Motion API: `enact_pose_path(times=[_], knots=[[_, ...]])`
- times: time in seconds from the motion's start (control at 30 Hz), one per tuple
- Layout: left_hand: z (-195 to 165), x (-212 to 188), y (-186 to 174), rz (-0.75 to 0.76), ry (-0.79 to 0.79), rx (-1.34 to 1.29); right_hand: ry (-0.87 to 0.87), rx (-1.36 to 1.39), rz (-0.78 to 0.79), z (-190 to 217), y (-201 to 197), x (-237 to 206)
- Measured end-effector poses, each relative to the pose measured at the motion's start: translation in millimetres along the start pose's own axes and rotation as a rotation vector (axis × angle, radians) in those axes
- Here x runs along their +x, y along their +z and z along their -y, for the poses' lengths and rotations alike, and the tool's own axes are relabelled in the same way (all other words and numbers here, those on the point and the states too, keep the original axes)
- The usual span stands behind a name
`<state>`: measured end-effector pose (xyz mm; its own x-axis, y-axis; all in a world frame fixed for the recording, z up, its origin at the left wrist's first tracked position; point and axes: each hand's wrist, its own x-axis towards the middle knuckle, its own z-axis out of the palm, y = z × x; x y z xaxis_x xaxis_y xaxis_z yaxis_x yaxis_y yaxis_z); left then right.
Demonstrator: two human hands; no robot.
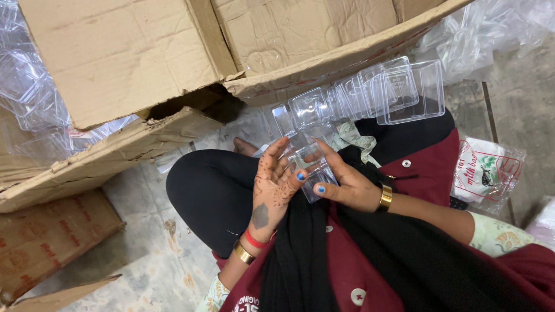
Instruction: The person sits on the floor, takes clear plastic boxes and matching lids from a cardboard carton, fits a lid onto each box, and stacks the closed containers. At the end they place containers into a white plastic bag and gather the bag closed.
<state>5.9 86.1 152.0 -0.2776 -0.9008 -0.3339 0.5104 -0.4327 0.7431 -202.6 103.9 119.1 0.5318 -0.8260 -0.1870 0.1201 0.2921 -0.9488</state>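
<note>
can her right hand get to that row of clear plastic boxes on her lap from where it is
Probably yes: the right hand sits just below the row of clear boxes with nothing between, though both hands already hold a small clear container.

Torn brown cardboard box (144, 58) fills the upper frame; below-left of it lies a smaller brown carton (52, 237) with red print, and well to its lower right a clear bag (488, 173) bearing a white-and-red label.
</note>
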Motion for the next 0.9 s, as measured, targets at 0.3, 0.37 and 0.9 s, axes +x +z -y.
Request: enact_pose_path(times=[0.3,0.37,0.9], knots=[[8.6,2.0,0.0,-0.059,0.291,0.274,-0.045,-0.821,-0.166,23.7,2.5,3.2],[10.1,4.3,0.7,-0.086,0.214,0.115,-0.097,-0.895,-0.209,30.7,5.5,2.5],[10.1,10.0,0.3,0.034,0.064,-0.086,-0.058,-0.190,-0.143,48.3,-17.5,-11.9]])
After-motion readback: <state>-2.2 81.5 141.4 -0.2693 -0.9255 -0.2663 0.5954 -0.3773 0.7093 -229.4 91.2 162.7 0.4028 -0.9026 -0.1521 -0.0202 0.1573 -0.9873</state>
